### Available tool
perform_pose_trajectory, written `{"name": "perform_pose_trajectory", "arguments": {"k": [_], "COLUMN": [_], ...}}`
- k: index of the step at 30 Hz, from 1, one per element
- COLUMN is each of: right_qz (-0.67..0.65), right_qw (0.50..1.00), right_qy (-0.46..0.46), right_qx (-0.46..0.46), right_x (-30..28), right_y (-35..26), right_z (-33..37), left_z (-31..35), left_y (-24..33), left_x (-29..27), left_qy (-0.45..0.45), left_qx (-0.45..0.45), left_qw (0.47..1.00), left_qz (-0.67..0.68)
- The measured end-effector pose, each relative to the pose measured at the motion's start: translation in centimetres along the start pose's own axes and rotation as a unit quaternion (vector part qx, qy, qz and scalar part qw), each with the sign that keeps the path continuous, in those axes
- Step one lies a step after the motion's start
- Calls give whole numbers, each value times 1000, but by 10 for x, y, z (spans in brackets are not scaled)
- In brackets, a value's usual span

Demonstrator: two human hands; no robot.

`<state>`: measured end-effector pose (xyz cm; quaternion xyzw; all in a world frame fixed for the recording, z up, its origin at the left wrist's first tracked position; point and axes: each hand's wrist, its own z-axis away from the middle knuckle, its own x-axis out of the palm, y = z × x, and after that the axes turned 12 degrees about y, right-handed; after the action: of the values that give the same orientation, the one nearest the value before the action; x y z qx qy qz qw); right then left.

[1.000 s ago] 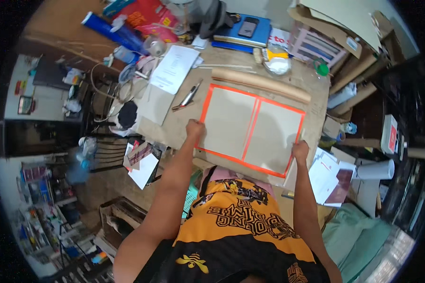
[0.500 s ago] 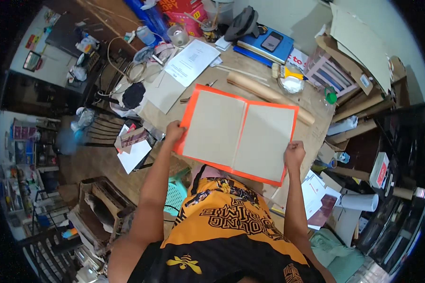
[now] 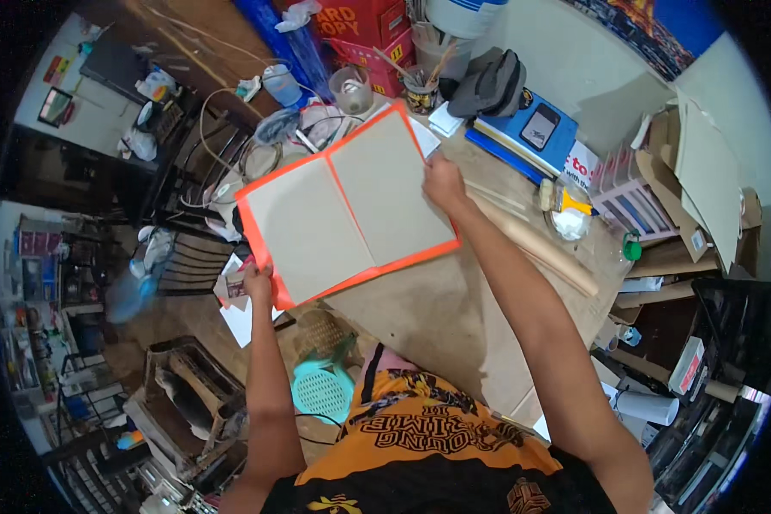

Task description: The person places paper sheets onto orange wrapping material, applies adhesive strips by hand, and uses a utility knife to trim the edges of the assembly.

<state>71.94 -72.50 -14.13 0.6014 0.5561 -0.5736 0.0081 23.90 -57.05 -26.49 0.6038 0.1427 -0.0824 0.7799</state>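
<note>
Between my two hands is an opened book cover (image 3: 313, 218), made of two grey boards on orange paper whose edge shows all around and along the fold. It is raised above the table (image 3: 420, 313), tilted with its right side farther away. My left hand (image 3: 258, 283) is closed on its lower left edge, thumb near the orange border. Closed as well, my right hand (image 3: 442, 182) grips the right edge, the arm reaching across the table. Under the cover, papers and part of the table top are hidden.
A brown paper roll (image 3: 540, 248) lies right of the cover. Beyond it are a flat brush (image 3: 572, 202), a blue book (image 3: 522, 128) with a phone (image 3: 540, 127) on it, and a grey cap (image 3: 491, 84). A green stool (image 3: 323, 390) stands below the table's left edge.
The book cover has moved left and away from me and turned, its right side swinging farther off. Both hands keep their grip; my right arm now stretches over the table.
</note>
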Motion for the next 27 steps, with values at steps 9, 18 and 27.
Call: {"name": "perform_pose_trajectory", "arguments": {"k": [9,18,27], "right_qz": [35,72,346], "right_qw": [991,992,927], "right_qy": [-129,101,85], "right_qx": [18,-6,115], "right_x": [89,-30,-138], "right_y": [-36,83,180], "right_z": [-91,137,222], "left_z": [16,86,281], "left_y": [-26,77,142], "left_x": [40,131,406], "left_qy": [62,87,-410], "left_qx": [-30,464,700], "left_qw": [979,845,568], "left_qz": [193,-250,-137]}}
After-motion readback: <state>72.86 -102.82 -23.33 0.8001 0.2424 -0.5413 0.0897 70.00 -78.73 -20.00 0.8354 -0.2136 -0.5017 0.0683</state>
